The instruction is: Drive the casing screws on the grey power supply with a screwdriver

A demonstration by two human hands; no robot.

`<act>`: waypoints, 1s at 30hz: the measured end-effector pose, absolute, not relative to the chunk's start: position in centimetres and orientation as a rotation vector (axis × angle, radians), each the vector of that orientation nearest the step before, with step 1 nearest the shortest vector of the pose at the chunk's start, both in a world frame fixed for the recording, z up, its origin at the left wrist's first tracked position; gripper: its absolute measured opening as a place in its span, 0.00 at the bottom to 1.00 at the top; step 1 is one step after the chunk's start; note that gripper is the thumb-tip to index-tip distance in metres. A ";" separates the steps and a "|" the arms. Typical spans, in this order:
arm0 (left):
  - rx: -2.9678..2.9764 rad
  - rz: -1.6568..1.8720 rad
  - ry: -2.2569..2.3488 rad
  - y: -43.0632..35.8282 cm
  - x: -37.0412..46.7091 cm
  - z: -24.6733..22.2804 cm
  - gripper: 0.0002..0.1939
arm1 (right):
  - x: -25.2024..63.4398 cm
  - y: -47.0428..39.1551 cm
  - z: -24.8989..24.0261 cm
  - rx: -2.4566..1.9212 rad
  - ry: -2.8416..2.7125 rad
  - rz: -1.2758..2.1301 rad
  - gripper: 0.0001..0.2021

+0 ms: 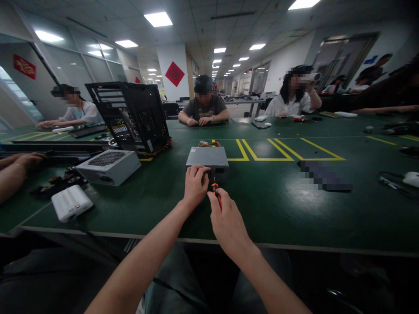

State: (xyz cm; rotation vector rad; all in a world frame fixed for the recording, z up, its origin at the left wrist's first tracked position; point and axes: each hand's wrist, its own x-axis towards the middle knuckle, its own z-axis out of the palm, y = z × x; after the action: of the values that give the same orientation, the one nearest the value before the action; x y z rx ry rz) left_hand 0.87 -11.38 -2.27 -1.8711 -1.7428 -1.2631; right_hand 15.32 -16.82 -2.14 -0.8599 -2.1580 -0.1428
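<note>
A grey computer power supply unit (209,155) sits on the green table in front of me, its socket side facing me and its coloured wires behind it. My left hand (195,183) is at the unit's front left, fingers curled against its top edge and front face, partly hiding a round black part. In my right hand (225,213) is a screwdriver (215,188) with an orange and black handle, its shaft pointing up at the front of the unit. Whether the tip touches a screw is too small to tell.
Left of my hands stand another power supply unit (109,165), a white power bank (71,203) with a cable, and a black computer case (134,117). A phone-like dark slab (325,176) lies right. Several people sit around the table; another person's hand (29,161) is at far left.
</note>
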 end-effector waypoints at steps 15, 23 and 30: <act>-1.934 -1.275 -1.744 -11.1 0.6 -2.5 0.10 | 15.8 -16.4 -1.4 -1.097 -2.043 -0.010 0.12; -2.025 -1.328 -1.741 -10.8 0.8 -2.8 0.10 | 16.5 -16.2 -1.1 -1.159 -1.850 0.327 0.12; -2.046 -1.401 -1.777 -10.5 0.9 -3.2 0.10 | 16.2 -16.0 -2.4 -1.036 -1.516 1.023 0.16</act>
State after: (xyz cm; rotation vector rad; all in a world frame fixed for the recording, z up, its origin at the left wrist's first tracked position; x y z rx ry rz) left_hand 0.87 -10.55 -3.23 -2.0456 -1.7773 -1.4011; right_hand 16.19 -15.98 -2.43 -1.0356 -1.5156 1.0226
